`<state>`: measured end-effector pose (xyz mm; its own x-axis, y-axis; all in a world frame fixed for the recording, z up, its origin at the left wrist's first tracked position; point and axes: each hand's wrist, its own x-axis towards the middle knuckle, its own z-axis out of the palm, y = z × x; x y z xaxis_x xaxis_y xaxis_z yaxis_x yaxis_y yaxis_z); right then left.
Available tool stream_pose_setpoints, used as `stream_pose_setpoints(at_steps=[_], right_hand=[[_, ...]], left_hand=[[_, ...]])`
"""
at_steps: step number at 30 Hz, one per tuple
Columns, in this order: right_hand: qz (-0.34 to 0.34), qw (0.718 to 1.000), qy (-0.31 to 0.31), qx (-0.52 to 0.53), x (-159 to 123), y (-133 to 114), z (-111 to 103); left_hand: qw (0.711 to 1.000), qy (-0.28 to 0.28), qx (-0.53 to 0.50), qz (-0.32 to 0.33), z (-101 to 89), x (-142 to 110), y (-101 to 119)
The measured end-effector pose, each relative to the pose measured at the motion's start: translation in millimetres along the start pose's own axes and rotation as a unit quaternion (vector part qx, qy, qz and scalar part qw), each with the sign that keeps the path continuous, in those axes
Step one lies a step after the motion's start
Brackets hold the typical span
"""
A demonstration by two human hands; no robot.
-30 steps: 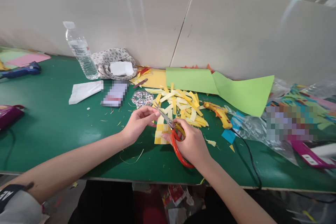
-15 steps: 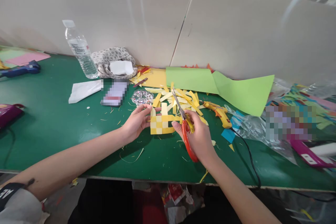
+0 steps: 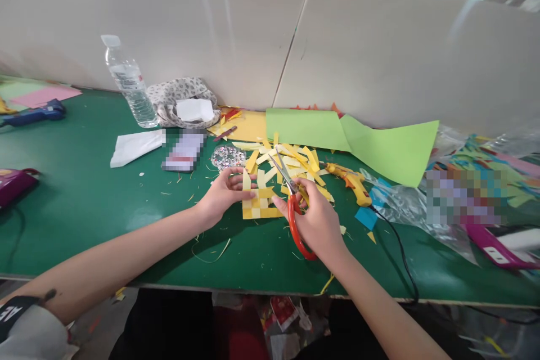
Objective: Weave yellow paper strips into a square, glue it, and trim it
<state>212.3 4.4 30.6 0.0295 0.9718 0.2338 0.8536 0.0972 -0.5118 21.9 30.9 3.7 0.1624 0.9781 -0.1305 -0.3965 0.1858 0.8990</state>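
Note:
A small woven piece of yellow and cream paper strips (image 3: 257, 211) is pinched at its left side by my left hand (image 3: 223, 194), thumb on top. Loose strip ends stick out from its upper and right edges. My right hand (image 3: 318, 216) is wrapped round red-handled scissors (image 3: 300, 236), whose blades point up and away, a little apart. The right thumb tip is close to the weave's right edge; whether it touches I cannot tell. Behind both hands lies a heap of cut yellow and cream paper strips (image 3: 301, 157).
A yellow glue gun (image 3: 352, 180) with a black cord lies to the right. Green paper sheets (image 3: 312, 126) lean by the wall. At the left are a water bottle (image 3: 130, 87), a phone (image 3: 185, 150) and a patterned cloth (image 3: 181, 90). A plastic bag (image 3: 415, 208) sits further right.
My left thumb has shifted from the weave's upper edge down onto its front. The scissors have turned slightly, and their blades are further apart. The right hand stays beside the weave.

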Motion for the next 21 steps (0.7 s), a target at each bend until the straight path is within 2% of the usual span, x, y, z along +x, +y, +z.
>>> stream_pose_setpoints(at_steps=[8,11,21], right_hand=[[-0.023,0.997,0.007,0.068,0.9,4.0,2.3],[-0.031,0.998,0.006,0.059,0.4,4.3,2.5],[-0.121,0.992,-0.007,-0.040,-6.2,1.9,1.8]], left_hand=[[0.997,-0.057,0.023,-0.047,-3.5,-1.3,3.3],[0.996,-0.067,0.047,-0.045,-3.0,-1.9,2.4],[0.998,-0.022,0.064,-0.017,0.1,-2.4,0.0]])
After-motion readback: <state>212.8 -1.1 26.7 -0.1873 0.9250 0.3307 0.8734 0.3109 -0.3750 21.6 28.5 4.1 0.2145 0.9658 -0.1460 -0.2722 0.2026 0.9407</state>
